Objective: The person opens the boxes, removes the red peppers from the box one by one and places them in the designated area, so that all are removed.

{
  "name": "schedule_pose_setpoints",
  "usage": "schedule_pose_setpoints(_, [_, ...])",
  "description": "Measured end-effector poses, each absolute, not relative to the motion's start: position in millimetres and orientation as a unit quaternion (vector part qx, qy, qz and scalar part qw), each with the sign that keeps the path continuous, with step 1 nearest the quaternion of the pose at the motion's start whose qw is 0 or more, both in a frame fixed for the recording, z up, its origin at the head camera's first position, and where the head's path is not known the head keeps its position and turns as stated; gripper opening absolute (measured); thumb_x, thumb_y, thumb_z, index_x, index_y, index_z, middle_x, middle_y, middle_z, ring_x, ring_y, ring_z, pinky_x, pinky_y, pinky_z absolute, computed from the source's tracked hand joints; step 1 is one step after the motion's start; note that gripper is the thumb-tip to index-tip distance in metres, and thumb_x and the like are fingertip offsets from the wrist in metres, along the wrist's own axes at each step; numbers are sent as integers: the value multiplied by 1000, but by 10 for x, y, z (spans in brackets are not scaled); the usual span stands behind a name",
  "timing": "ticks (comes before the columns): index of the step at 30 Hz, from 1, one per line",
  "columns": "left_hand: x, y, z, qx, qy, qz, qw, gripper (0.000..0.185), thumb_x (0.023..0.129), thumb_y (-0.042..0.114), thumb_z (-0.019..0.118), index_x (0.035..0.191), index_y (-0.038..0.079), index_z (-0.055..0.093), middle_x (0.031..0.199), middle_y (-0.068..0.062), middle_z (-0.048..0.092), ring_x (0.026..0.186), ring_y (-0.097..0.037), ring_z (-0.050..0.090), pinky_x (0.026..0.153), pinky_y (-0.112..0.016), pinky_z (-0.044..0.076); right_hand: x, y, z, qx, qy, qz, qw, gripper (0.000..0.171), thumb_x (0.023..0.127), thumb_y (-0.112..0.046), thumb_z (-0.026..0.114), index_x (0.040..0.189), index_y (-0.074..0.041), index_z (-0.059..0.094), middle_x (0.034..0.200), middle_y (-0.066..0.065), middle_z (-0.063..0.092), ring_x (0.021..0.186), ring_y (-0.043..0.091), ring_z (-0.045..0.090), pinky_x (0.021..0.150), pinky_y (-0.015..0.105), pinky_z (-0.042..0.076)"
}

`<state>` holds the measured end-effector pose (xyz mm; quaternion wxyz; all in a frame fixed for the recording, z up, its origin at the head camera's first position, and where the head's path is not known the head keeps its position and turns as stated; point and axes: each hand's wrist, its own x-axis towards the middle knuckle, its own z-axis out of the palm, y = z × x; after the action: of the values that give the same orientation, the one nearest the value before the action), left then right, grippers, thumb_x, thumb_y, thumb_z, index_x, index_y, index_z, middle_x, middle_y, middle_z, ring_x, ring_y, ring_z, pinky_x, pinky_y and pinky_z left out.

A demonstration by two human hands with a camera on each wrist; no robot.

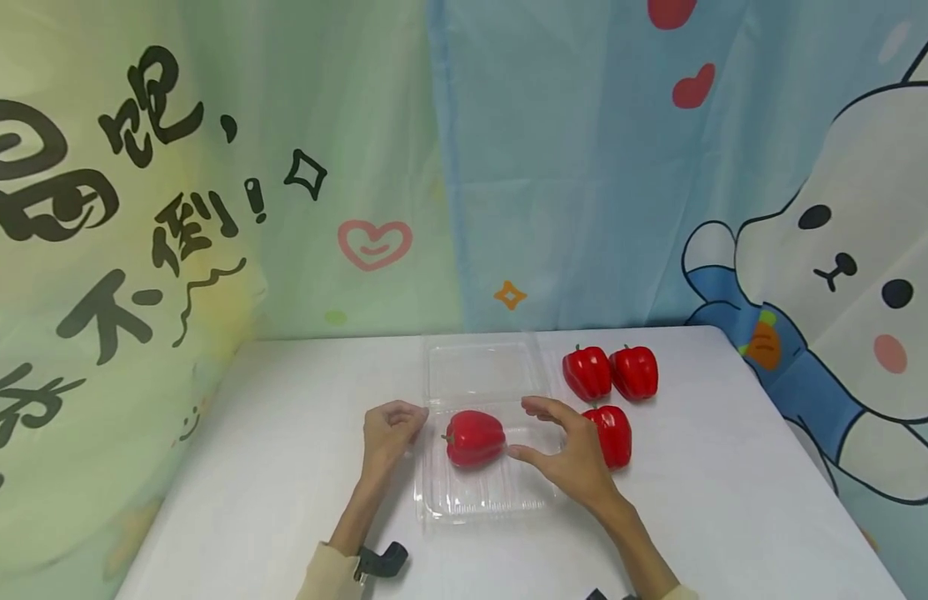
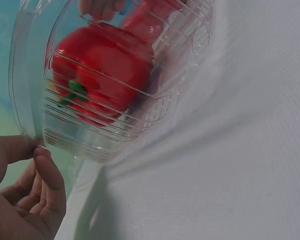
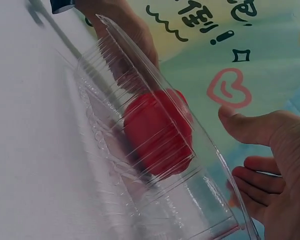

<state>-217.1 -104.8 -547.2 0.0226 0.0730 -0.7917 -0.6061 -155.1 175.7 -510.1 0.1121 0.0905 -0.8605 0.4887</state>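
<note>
Fingertips of our left hand [image 1: 389,427] pinch the clear container's [image 1: 479,496] left rim while our right hand [image 1: 565,454], fingers spread, hovers beside the red pepper [image 1: 474,437] lying between them inside it.

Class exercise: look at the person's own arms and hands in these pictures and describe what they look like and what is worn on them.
Both hands, the left hand and the right hand, are bare: no gloves, and no rings show. Each forearm is bare down to a pale cream sleeve cuff. A small black wrist device sits by the left cuff.
</note>
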Motion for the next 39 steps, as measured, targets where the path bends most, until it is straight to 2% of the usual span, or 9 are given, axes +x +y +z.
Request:
schedule_pose_setpoints(9, [-2164,-1051,-5478,63,-792,-607,30,14,86,19,76,83,6,73,70,-18,72,56,-16,61,52,-22,46,-1598,1657,-5047,91,-878,467,43,76,68,-35,92,137,-29,59,135,-5,66,123,28,64,99,55,54])
schedule_pose_setpoints(13, [-2169,-1045,-5461,58,-789,-611,30,13,85,18,76,82,6,73,69,-19,71,54,-16,60,50,-22,45,-1612,1627,-5029,90,-883,460,33,76,67,-33,93,136,-30,60,135,-5,66,123,26,64,98,55,54])
schedule_pose_setpoints(22, [-2150,-1047,-5438,58,-792,-607,30,14,86,18,77,83,6,73,71,-19,72,55,-16,61,53,-22,46,-1657,1550,-5033,100,-885,455,0,75,68,-30,93,136,-27,61,134,-8,66,124,24,63,100,52,54])
schedule_pose_setpoints(39, [-2149,-1055,-5447,51,-788,-612,31,14,86,19,77,83,5,72,71,-19,72,56,-16,62,52,-23,46,-1725,1463,-5117,105,-895,433,16,75,67,-24,94,134,-28,62,131,-11,67,122,21,65,100,49,55])
